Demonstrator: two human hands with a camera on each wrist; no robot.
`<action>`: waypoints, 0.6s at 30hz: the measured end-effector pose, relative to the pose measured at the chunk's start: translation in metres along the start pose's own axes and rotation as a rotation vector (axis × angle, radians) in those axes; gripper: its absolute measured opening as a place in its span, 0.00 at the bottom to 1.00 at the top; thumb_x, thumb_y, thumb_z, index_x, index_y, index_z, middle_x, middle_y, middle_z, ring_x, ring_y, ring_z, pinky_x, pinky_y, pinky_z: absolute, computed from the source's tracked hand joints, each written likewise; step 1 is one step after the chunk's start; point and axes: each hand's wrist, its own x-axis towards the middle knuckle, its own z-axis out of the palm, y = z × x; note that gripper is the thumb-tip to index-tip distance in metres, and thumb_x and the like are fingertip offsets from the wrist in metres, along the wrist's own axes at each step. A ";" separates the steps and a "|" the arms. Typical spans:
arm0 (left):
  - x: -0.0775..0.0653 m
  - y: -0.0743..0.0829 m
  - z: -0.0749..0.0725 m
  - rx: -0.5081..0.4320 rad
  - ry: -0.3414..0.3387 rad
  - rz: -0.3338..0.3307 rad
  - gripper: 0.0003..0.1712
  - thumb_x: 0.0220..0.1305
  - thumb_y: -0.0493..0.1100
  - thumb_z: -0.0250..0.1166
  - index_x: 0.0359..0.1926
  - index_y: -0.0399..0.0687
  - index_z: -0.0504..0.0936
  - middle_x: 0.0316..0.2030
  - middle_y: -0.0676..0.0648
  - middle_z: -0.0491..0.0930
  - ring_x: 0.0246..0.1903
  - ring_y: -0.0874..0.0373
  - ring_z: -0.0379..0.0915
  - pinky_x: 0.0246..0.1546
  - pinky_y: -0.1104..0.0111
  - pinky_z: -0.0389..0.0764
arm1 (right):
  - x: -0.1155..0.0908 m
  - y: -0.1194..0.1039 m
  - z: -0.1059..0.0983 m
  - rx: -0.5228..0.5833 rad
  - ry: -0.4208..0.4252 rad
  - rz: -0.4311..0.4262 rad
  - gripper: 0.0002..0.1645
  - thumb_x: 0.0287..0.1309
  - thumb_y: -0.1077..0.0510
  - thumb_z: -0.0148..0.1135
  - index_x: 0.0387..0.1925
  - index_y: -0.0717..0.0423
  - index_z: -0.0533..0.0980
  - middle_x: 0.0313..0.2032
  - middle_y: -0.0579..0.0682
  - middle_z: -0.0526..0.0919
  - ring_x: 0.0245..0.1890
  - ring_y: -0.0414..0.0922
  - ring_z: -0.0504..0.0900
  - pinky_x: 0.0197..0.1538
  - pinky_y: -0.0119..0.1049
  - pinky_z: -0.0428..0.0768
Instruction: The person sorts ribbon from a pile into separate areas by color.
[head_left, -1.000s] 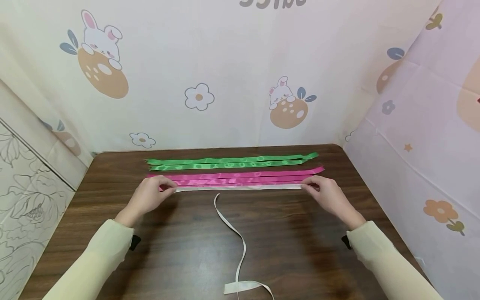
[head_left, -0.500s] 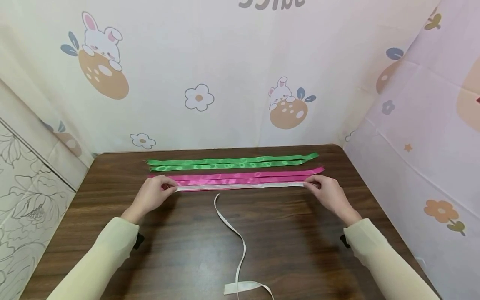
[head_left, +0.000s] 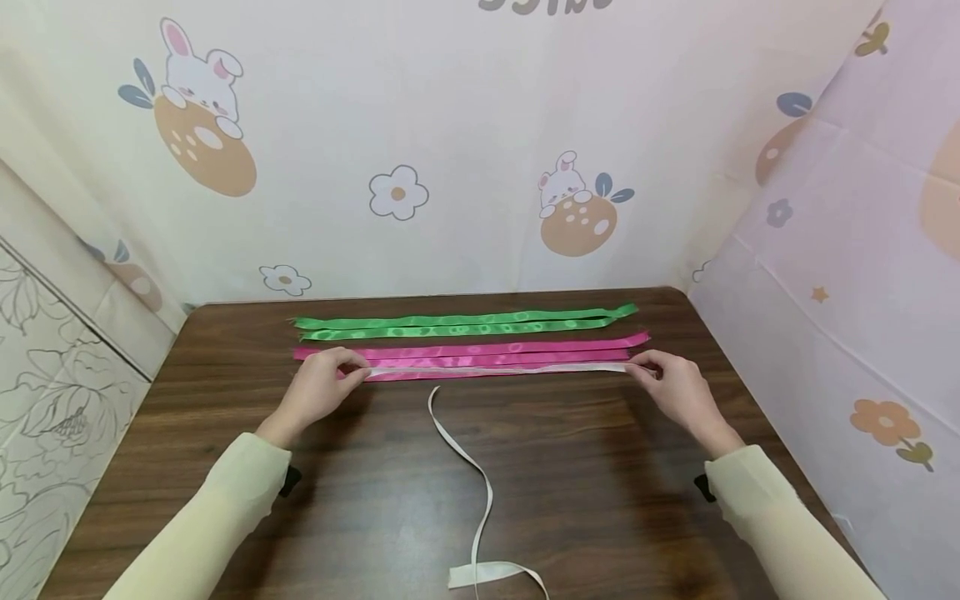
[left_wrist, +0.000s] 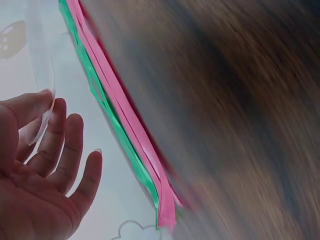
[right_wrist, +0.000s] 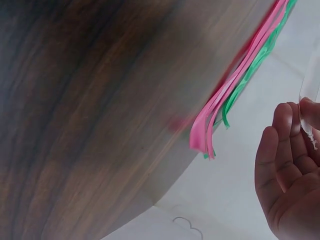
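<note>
A white ribbon (head_left: 573, 367) is stretched sideways between my two hands, crossing in front of the lowest pink strip in the head view. My left hand (head_left: 318, 387) pinches one end between thumb and index finger; in the left wrist view, its other fingers spread loosely below the ribbon (left_wrist: 42, 57). The opposite end is pinched by my right hand (head_left: 675, 392), and a frayed tip of the ribbon pokes out past the thumb in the right wrist view. Several pink ribbons (head_left: 450, 362) lie side by side on the table, right behind and under the white one.
Green ribbons (head_left: 450, 320) lie parallel behind the pink ones, near the back edge of the brown table (head_left: 360, 508). Another white ribbon (head_left: 495, 572) trails in a loose curve from mid-table to the front. A printed curtain (head_left: 465, 108) hangs behind and at the sides.
Both hands have shifted to the right with the white ribbon between them. The left ends of the pink ribbons and more of the lowest pink strip now show.
</note>
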 end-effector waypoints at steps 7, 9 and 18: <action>0.004 0.001 0.010 0.005 0.016 0.040 0.05 0.66 0.39 0.71 0.40 0.42 0.90 0.39 0.42 0.90 0.38 0.49 0.84 0.44 0.52 0.85 | -0.001 0.008 0.010 -0.030 0.027 -0.010 0.14 0.72 0.52 0.62 0.50 0.56 0.84 0.29 0.53 0.84 0.24 0.44 0.72 0.25 0.36 0.67; 0.004 -0.001 0.012 0.009 0.020 0.034 0.04 0.66 0.38 0.71 0.39 0.42 0.91 0.38 0.42 0.90 0.39 0.48 0.85 0.46 0.51 0.85 | -0.001 0.010 0.014 -0.046 0.029 -0.015 0.14 0.72 0.51 0.63 0.49 0.55 0.84 0.33 0.54 0.88 0.27 0.45 0.76 0.27 0.36 0.69; 0.004 -0.010 0.022 0.064 0.008 -0.006 0.04 0.64 0.39 0.71 0.38 0.45 0.91 0.37 0.44 0.91 0.35 0.52 0.84 0.39 0.55 0.84 | 0.001 0.015 0.023 -0.095 -0.023 0.009 0.11 0.71 0.51 0.63 0.45 0.53 0.84 0.32 0.53 0.87 0.28 0.45 0.75 0.28 0.37 0.68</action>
